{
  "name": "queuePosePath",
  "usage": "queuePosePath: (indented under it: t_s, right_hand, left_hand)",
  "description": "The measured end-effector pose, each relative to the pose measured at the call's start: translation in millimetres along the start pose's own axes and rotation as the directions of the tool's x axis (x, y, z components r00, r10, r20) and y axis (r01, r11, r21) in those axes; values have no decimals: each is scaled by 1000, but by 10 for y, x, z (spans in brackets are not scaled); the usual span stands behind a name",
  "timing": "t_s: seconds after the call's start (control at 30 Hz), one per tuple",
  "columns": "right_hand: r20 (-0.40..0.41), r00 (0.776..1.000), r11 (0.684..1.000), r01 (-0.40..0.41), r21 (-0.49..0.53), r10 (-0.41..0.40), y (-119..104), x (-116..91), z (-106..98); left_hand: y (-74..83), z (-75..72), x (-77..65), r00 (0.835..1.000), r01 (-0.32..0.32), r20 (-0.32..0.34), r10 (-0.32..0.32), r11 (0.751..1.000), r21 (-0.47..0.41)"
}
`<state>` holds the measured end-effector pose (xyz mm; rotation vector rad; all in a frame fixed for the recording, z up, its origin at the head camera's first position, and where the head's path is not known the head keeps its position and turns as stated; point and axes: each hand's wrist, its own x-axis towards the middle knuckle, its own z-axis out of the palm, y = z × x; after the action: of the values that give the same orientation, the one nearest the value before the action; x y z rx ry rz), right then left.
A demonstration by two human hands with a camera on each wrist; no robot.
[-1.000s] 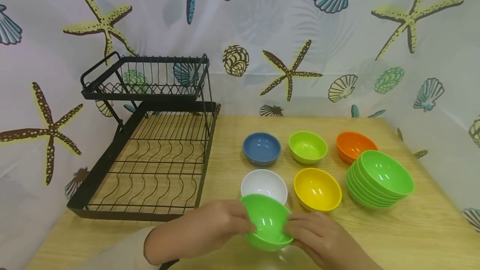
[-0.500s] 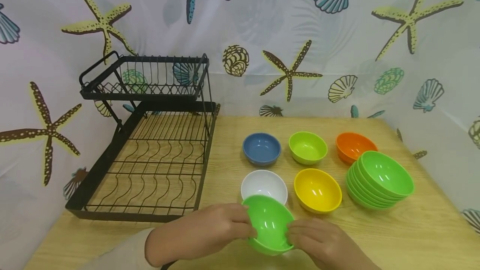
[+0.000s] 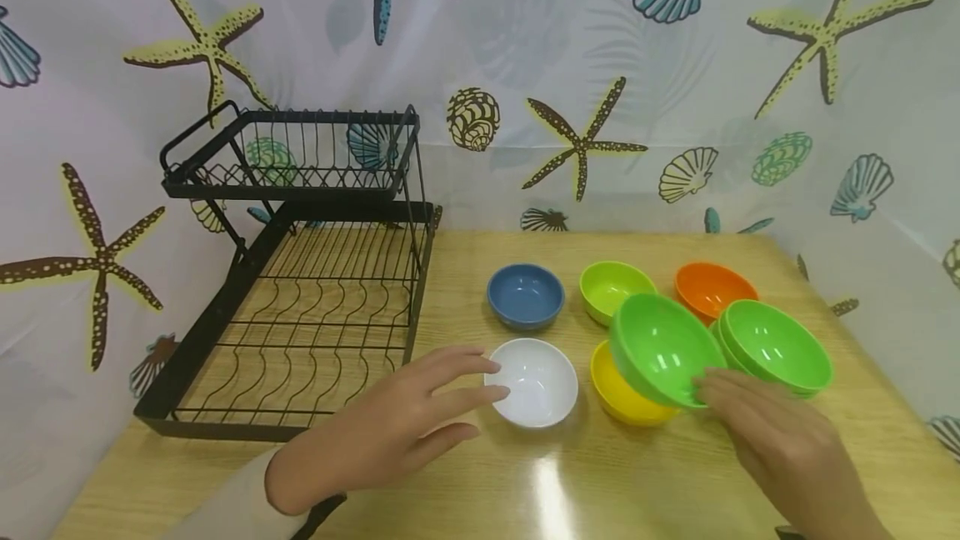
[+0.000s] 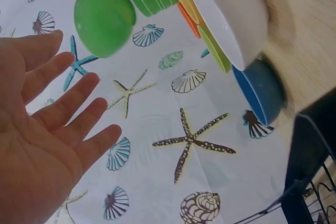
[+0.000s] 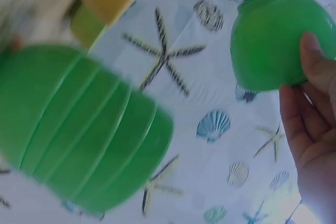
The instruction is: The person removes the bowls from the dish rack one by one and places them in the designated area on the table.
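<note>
My right hand [image 3: 780, 440] pinches the rim of a green bowl [image 3: 660, 348], its inside tilted toward me. In the head view that bowl overlaps the yellow bowl [image 3: 626, 402] and reaches the edge of the stacked green bowls [image 3: 780, 348]. The right wrist view shows the thumb against the held bowl's [image 5: 273, 40] outside, with the stack [image 5: 89, 129] off to the left. My left hand [image 3: 405, 419] holds nothing, fingers spread, just left of the white bowl [image 3: 532, 386]. Its palm [image 4: 37, 145] faces the camera in the left wrist view.
A black two-tier dish rack [image 3: 416, 315] stands on the left of the wooden table [image 3: 480, 490]. Behind the white and yellow bowls sit a blue bowl [image 3: 525, 298], a lime bowl [image 3: 611, 282] and an orange bowl [image 3: 712, 286]. A patterned curtain [image 3: 480, 40] hangs behind.
My left hand has let go of the green bowl and spread its fingers. My right hand has carried the bowl right and away from me, toward the stack, uncovering the white bowl.
</note>
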<state>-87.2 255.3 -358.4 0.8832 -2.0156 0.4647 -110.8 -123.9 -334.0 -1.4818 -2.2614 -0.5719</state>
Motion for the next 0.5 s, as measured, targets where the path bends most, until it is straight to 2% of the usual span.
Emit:
queuePosePath:
  t_s: [0.07, 0.17, 0.23, 0.33, 0.5]
  right_hand:
    - [-51, 996, 993, -79, -86, 75, 113, -48, -87]
    - [-101, 979, 959, -194, -205, 177, 281, -129, -182]
    - [-77, 965, 927, -263, -266, 251, 368, -186, -242]
    - [-27, 946, 894, -313, -321, 322, 479, -269, -295]
    - [58, 917, 865, -351, -358, 396, 570, -379, -323]
  left_hand:
    - [-27, 0, -27, 1000, 11, 1, -11, 1000, 3]
    - [-64, 3, -57, 999, 33, 13, -33, 999, 11]
    - [-82, 9, -73, 999, 47, 22, -47, 999, 14]
    - [-99, 18, -88, 998, 50, 28, -50, 999, 13]
    - [-116, 37, -103, 998, 54, 34, -54, 999, 5]
